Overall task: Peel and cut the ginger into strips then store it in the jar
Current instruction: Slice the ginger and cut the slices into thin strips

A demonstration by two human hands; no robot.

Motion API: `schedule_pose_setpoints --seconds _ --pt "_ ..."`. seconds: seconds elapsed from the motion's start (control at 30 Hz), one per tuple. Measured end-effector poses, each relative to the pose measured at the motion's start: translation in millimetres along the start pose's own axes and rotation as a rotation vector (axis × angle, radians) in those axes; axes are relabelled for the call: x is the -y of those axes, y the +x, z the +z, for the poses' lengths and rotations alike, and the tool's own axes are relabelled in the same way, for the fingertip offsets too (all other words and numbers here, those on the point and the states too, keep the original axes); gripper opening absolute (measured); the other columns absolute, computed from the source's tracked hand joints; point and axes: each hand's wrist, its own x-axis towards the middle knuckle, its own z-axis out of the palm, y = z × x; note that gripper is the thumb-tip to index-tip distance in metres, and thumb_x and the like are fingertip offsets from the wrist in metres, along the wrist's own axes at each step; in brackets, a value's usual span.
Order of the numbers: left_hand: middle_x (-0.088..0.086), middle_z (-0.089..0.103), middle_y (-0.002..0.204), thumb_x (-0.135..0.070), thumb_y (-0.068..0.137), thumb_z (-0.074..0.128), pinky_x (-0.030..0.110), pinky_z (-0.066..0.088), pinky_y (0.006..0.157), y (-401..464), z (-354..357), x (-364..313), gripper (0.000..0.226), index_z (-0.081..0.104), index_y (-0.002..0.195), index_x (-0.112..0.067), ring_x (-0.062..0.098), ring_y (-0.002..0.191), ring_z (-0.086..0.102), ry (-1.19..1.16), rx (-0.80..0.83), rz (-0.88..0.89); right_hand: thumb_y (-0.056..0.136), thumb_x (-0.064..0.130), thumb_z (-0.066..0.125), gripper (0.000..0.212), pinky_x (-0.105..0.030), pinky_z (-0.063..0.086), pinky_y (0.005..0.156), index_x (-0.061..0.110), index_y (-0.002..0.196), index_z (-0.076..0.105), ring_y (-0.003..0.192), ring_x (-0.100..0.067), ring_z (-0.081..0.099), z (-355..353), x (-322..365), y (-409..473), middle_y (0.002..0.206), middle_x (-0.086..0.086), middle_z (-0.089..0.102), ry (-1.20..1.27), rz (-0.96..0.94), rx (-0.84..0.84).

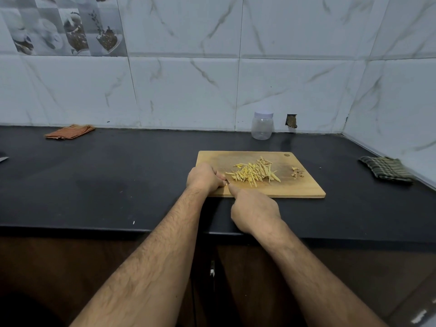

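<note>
A pile of yellow ginger strips (253, 173) lies in the middle of the wooden cutting board (295, 187). A small heap of brown peel (297, 173) sits near the board's right side. My left hand (204, 177) rests on the board's left part with its fingers curled over a small ginger piece, which is almost hidden. My right hand (254, 208) grips a knife (227, 182), index finger stretched along it. Only a sliver of blade shows between the two hands. The clear plastic jar (262, 126), with its white lid on, stands by the wall behind the board.
The board lies on a black counter (118, 185) whose front edge is near my forearms. A folded orange cloth (69, 132) lies at the back left and a green checked cloth (387, 168) at the right by the corner wall. A metal tip (3, 159) pokes in at the left edge.
</note>
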Motion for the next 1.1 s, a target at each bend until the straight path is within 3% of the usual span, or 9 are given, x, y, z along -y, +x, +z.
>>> schedule_pose_setpoints --seconds 0.27,0.4,0.67,0.8,1.1 --pt "-0.012 0.072 0.100 -0.027 0.083 0.078 0.024 0.046 0.077 -2 0 -1 0.003 0.077 0.085 -0.026 0.010 0.102 0.061 -0.004 -0.009 -0.006 0.094 0.004 0.047 0.079 -0.039 0.051 0.088 0.039 0.157 0.016 0.120 -0.026 0.055 -1 -7 -12 0.135 -0.007 0.057 -0.056 0.023 0.005" --pt "-0.012 0.072 0.097 -0.024 0.083 0.079 0.024 0.046 0.078 -3 -1 -2 0.008 0.074 0.076 -0.026 0.010 0.101 0.061 -0.018 0.004 -0.009 0.095 0.006 0.043 0.074 -0.037 0.049 0.086 0.037 0.157 0.020 0.120 -0.025 0.056 -2 -3 -5 0.136 -0.005 0.057 -0.034 0.033 -0.027" --pt "-0.011 0.073 0.098 -0.022 0.083 0.078 0.024 0.049 0.080 -1 -1 -2 0.006 0.078 0.088 -0.023 0.010 0.099 0.063 -0.020 0.003 -0.026 0.097 0.011 0.043 0.070 -0.036 0.047 0.084 0.038 0.157 0.019 0.116 -0.024 0.057 0 -4 -5 0.131 -0.004 0.060 0.040 0.014 -0.071" --pt "-0.008 0.073 0.098 -0.026 0.080 0.080 0.027 0.053 0.085 2 -1 -1 0.011 0.078 0.090 -0.021 0.012 0.099 0.064 -0.005 -0.009 -0.033 0.098 0.012 0.044 0.070 -0.037 0.049 0.085 0.040 0.156 0.019 0.117 -0.024 0.057 1 -3 0 0.133 -0.004 0.059 0.028 0.004 -0.062" --pt "-0.009 0.073 0.099 -0.028 0.081 0.079 0.025 0.051 0.080 1 -1 -3 0.014 0.078 0.093 -0.020 0.012 0.101 0.064 0.014 -0.021 -0.026 0.098 0.012 0.043 0.070 -0.039 0.050 0.091 0.044 0.155 0.019 0.121 -0.025 0.055 0 -4 4 0.138 -0.003 0.057 0.013 -0.018 -0.039"
